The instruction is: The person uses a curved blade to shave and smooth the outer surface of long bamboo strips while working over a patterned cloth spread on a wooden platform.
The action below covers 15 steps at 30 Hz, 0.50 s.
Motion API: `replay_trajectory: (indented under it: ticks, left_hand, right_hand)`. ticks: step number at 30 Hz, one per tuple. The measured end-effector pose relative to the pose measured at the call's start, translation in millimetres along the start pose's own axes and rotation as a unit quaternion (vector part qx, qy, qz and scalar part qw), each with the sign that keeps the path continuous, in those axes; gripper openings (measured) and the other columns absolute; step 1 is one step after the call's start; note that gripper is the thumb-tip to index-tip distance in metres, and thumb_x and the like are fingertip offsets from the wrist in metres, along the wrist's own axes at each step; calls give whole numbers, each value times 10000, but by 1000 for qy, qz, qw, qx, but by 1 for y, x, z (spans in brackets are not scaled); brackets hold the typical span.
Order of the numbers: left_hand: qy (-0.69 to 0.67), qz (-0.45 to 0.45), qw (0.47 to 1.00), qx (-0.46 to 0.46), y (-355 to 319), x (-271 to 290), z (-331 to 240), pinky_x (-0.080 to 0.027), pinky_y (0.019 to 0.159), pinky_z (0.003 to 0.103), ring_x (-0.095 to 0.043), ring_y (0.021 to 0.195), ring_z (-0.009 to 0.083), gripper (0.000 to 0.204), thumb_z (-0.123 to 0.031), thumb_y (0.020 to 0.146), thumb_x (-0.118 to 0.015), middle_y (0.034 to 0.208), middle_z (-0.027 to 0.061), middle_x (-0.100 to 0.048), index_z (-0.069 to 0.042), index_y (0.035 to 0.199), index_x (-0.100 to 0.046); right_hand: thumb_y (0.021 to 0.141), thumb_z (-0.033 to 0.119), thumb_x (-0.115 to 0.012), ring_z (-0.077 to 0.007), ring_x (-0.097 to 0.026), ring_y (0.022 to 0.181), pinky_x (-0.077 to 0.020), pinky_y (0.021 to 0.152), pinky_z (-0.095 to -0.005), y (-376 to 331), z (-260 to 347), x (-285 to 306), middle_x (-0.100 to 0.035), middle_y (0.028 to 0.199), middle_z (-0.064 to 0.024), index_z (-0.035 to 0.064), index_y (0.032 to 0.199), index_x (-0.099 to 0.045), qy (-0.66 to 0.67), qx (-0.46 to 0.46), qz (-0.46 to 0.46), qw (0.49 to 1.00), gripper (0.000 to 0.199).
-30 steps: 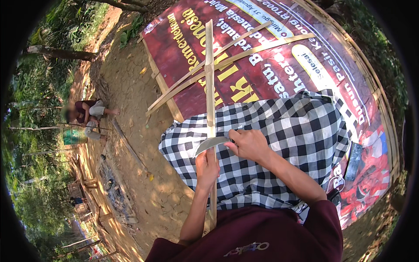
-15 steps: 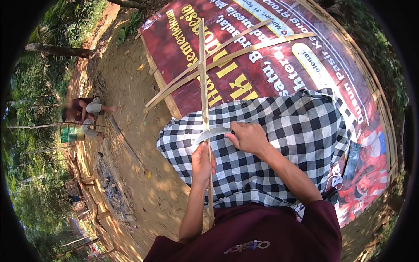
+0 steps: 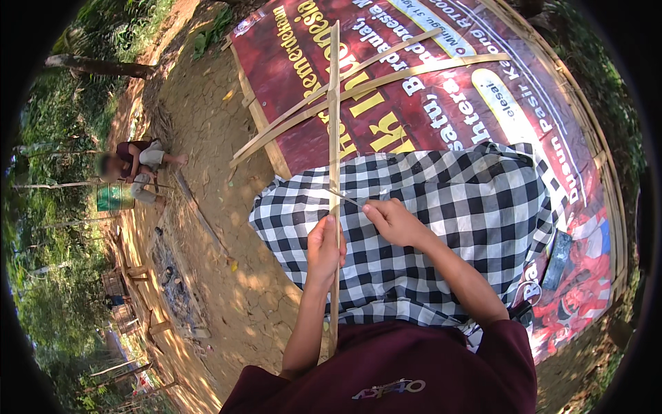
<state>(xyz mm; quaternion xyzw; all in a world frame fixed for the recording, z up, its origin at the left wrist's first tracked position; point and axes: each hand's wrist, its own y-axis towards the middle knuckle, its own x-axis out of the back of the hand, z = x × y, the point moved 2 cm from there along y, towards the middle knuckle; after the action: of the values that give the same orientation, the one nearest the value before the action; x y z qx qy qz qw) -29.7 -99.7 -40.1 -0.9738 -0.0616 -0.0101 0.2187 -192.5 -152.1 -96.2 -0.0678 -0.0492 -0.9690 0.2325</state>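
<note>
A long, thin bamboo strip (image 3: 334, 131) runs upright through the picture, from my body out past my lap. My left hand (image 3: 325, 246) is wrapped round it near its lower part. My right hand (image 3: 394, 222) grips a knife by its handle, which the fingers hide. The knife blade (image 3: 349, 199) is turned nearly edge-on and meets the strip just above my left hand. A checked black-and-white cloth (image 3: 441, 214) covers my lap under both hands.
Two more bamboo strips (image 3: 424, 67) lie crosswise on a bamboo platform covered with a red printed banner (image 3: 283, 65). A dark grey block (image 3: 556, 261) rests at the right. Another person (image 3: 141, 162) sits on the dirt ground (image 3: 207, 124) at the left.
The knife blade has turned from showing its flat side to nearly edge-on. My right hand has shifted slightly right and down; the scene has moved slightly right.
</note>
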Motion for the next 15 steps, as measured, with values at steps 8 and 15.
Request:
replay_trajectory:
  ticks: [8, 15]
  left_hand:
    - [-5, -12, 999, 42, -2, -2, 6, -302, 326, 207, -348, 343, 78, 322, -313, 1037, -371, 498, 0, -409, -76, 851, -483]
    - [106, -43, 992, 49, -1, -10, -1, -305, 325, 214, -344, 351, 69, 355, -327, 1038, -349, 479, -7, -389, -72, 822, -468]
  right_hand:
    - [896, 333, -590, -322, -587, 529, -444, 469, -404, -10, 13, -5, -582, 603, -108, 57, 810, -520, -219, 110, -87, 966, 297]
    - [863, 434, -610, -298, -602, 501, -447, 431, -402, 5, 8, 6, -583, 581, -83, 82, 757, -524, -327, 58, -175, 927, 378]
